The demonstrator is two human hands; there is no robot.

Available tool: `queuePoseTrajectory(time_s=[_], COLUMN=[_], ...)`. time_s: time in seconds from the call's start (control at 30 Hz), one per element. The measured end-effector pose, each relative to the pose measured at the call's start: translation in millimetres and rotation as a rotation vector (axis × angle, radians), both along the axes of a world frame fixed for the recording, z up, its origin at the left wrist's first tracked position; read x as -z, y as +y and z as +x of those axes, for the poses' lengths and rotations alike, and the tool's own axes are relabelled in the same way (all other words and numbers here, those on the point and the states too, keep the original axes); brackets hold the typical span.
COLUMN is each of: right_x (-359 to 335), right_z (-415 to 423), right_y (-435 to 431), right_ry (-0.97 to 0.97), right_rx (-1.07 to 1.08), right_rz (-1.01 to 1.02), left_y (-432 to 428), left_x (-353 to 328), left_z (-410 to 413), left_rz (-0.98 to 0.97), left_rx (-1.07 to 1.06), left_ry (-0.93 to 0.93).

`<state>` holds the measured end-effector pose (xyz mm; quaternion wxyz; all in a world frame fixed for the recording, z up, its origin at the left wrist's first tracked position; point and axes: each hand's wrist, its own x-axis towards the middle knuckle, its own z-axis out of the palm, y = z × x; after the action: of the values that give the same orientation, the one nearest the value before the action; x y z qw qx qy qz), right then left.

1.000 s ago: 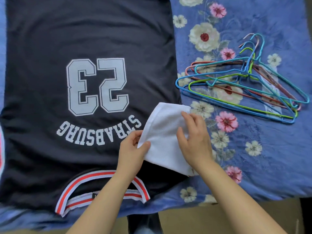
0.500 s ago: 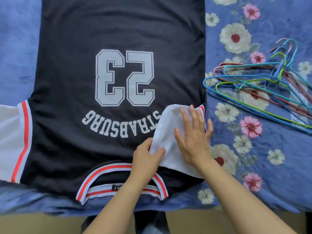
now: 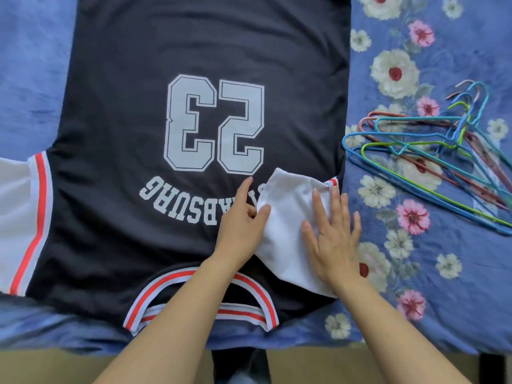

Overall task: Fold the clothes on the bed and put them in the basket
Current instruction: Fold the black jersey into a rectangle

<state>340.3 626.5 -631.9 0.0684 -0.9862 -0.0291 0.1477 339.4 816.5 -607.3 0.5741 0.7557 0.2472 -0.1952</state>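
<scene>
left hand point(image 3: 241, 225) pinches, flat right hand point(image 3: 332, 239) presses the jersey's point(image 3: 138, 79) white sleeve point(image 3: 288, 217) inward; opposite sleeve point(image 3: 13, 217) likely next.

A shirt point(image 3: 124, 120) lies flat on the bed point(image 3: 443, 273), collar point(image 3: 199, 303) nearest the person. The sleeve point(image 3: 288, 245) on the right is folded onto it, left hand point(image 3: 241, 228) pinching its edge, right hand point(image 3: 332, 242) flat on top. The other sleeve point(image 3: 16, 217) lies out left. Hangers point(image 3: 432, 162) lie piled right of the shirt.

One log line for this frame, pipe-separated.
left hand: pinches white sleeve edge | right hand: flat on white sleeve | jersey: spread on bed | step: sleeve fold-in
</scene>
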Motion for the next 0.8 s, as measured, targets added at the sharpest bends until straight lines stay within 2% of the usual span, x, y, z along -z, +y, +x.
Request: queuePoseTrajectory(time_s=[0.17,0.27,0.37,0.43,0.57,0.63,0.7,0.73,0.8], right_x=[4,5,1,-3,-10,-11,-13,-14,-13], right_z=[-4,-3,-9,-19,-42,-49,-51,-52,-52], right_y=[21,29,50,74,160,205,243,262,288], right_ry=[0.088,0.055,0.009,0.006,0.066,0.088,0.090,0.090,0.096], right_rx=[-0.032,-0.032,-0.055,-0.104,-0.241,-0.299,-0.352,-0.389,-0.480], right_rz=[-0.109,-0.166,-0.105,-0.019,0.103,0.128,0.154,0.168,0.165], left_y=[11,23,39,58,136,178,214,234,263], left_x=[-3,-4,-12,-19,-30,-31,-25,-22,-18], left_z=[-38,-48,-56,-65,-95,-111,-124,-130,-134], left_rz=[-0.129,0.035,0.130,0.163,0.352,0.512,0.614,0.590,0.376], left_rx=[0.230,0.228,0.202,0.022,-0.479,-0.664,-0.865,-0.987,-1.276], left_ry=[0.103,0.096,0.076,0.037,-0.075,-0.055,0.056,0.138,0.302])
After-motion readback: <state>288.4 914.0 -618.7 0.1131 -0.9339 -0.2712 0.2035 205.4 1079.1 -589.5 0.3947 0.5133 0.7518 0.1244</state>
